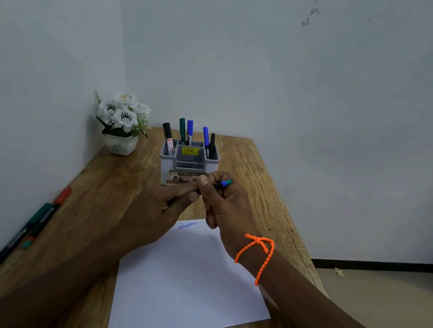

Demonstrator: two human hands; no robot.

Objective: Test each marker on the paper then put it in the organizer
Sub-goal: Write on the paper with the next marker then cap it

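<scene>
Both hands, left hand (173, 202) and right hand (227, 207), grip one marker (223, 184).

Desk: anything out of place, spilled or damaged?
Nothing spilled or damaged. The paper lies skewed to the desk edge. Loose markers wait along the left edge; both hands grip one marker.

Five markers (188, 131) stand in one far organizer (188, 165). About three markers (38, 218) lie at the left edge, blurred. One marker (222, 183) is in the hands. One paper (186, 283), one flowerpot (123, 124).
</scene>
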